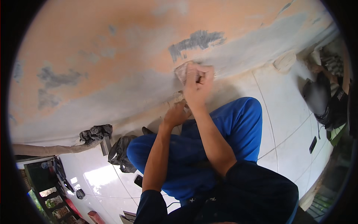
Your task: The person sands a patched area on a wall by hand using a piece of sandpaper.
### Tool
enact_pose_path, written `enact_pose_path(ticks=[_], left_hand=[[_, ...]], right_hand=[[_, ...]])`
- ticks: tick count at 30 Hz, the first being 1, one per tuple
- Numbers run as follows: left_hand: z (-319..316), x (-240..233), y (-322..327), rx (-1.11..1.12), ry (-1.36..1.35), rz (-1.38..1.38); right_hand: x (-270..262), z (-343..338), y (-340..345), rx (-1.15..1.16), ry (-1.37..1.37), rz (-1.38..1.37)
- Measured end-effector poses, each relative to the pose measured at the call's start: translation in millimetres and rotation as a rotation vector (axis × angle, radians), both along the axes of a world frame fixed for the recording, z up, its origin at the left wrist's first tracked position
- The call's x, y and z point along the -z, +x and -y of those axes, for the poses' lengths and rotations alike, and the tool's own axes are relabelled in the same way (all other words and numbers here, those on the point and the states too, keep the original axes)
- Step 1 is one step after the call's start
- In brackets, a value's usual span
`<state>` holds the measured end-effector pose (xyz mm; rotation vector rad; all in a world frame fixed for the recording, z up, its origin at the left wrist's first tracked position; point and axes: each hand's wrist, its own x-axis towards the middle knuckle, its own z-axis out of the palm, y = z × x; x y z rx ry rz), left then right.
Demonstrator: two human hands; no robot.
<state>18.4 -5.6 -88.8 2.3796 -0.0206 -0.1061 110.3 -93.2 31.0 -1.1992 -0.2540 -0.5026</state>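
Note:
My right hand (199, 81) presses a brownish sheet, apparently sandpaper (183, 73), flat against the lower part of a wall (125, 84) with worn orange and whitish paint. The hand is blurred. Just above it is a dark grey bare patch (198, 40) on the wall. Lower down, my left hand (177, 113) is near the foot of the wall, by a chipped, crumbling spot (178, 96); its fingertips are partly hidden behind my right wrist, and whether it holds something does not show. My blue-trousered legs are bent on both sides of my arms.
A black plastic bag (123, 154) lies by my left knee, near a crumpled black bag (96, 133) at the wall. A dark phone (138, 181) lies on the white tiled floor (100, 184). At the far right another person's arm (325, 71) shows beside dark bags (318, 98).

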Motion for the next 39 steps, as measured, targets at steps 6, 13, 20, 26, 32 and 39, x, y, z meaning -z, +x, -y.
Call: enact_pose_path(ticks=[6,13,20,26,32,39], left_hand=[[8,-25,-3,-0.034,-0.081,-0.143],[13,-33,5,-0.037,-0.106,-0.198],[9,-31,2,-0.046,-0.118,-0.216],[2,-23,1,0.031,-0.049,-0.174],[-4,15,-4,0.014,0.050,0.017],[10,-31,0,-0.048,-0.068,-0.227]], right_hand=[[-30,26,16,0.102,0.092,-0.112],[-22,38,17,0.059,0.076,-0.108],[-20,34,26,0.074,-0.001,-0.037],[-23,30,3,-0.012,-0.319,0.019],[-27,19,-3,-0.024,-0.331,0.207],[-29,32,15,0.049,-0.349,0.296]])
